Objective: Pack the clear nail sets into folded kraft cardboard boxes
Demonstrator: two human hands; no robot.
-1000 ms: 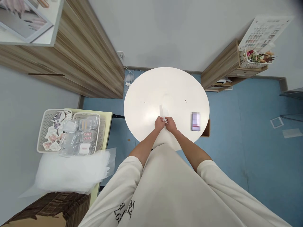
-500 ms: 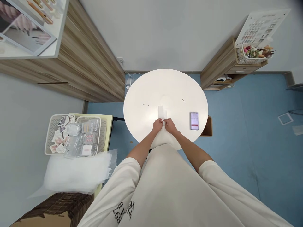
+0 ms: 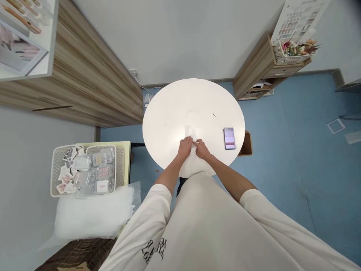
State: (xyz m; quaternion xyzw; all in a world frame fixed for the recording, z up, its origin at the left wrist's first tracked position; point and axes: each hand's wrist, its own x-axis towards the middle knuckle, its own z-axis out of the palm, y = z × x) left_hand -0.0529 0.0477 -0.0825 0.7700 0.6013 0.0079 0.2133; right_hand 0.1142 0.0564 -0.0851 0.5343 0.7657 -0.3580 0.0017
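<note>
A small white sheet (image 3: 190, 130), which looks like folded paper, lies on the round white table (image 3: 197, 98) near its front edge. My left hand (image 3: 185, 147) rests flat over the sheet's near part, fingers stretched out and close together. Beside it, my right hand (image 3: 202, 149) has its fingers curled, with the tips at the sheet's right edge in what looks like a pinch. Both hands almost touch, and they cover the sheet's near end.
A phone (image 3: 229, 138) with a lit, blurred screen lies at the table's right. On the left, a side table (image 3: 127, 158) carries white baskets (image 3: 120, 165) of clear boxes and cards, plus a stack of translucent bags (image 3: 93, 210). Wooden cabinets (image 3: 93, 75) stand behind.
My left hand has gone from pinching the sheet to lying flat on it. The right hand stays at the sheet's edge. The whole view has shifted and turned slightly.
</note>
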